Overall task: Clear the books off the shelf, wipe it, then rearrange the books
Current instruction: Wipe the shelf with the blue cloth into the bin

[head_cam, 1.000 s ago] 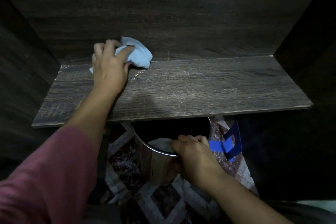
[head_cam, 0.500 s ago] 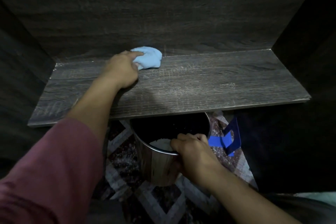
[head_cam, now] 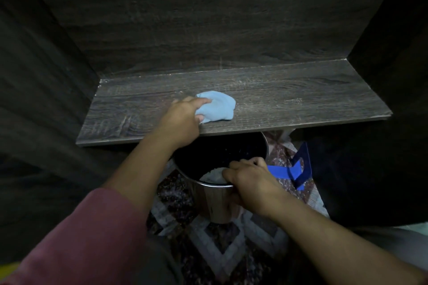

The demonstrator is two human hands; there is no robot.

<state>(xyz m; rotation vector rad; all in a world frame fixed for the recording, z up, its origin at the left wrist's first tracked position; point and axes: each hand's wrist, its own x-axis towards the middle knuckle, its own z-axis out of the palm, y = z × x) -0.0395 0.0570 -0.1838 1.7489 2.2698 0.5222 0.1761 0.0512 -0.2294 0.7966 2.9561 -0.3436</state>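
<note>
L hand (head_cam: 183,120) on the dark wood-grain shelf board (head_cam: 301,104), grip clenched on a crumpled light-blue cloth (head_cam: 218,106): fingers curled into its near-left edge, index laid over the top. Cloth sits flat on the board, at 2 o'clock from the hand, left of board centre, closer to the front edge than to the back wall. Bulk of it sticks out past the fingers toward 3 o'clock. Pale dust streaks along the back seam and at the board's 9 o'clock end.

R hand (head_cam: 252,183) lower, at 6 o'clock from the cloth, grip grasping the near rim of a round shiny steel bin (head_cam: 215,203): fingers hooked inside the rim, thumb on the outer wall. Bin stands upright below the shelf's front edge, far rim tucked under it. White crumpled stuff (head_cam: 212,174) inside, just beside the fingertips; can't tell what it is.

Blue angular object (head_cam: 298,171) at 3 o'clock from the bin, near it; type unclear. Patterned diamond floor covering (head_cam: 220,243) under both. Maroon sleeve (head_cam: 88,233) on the L arm.
</note>
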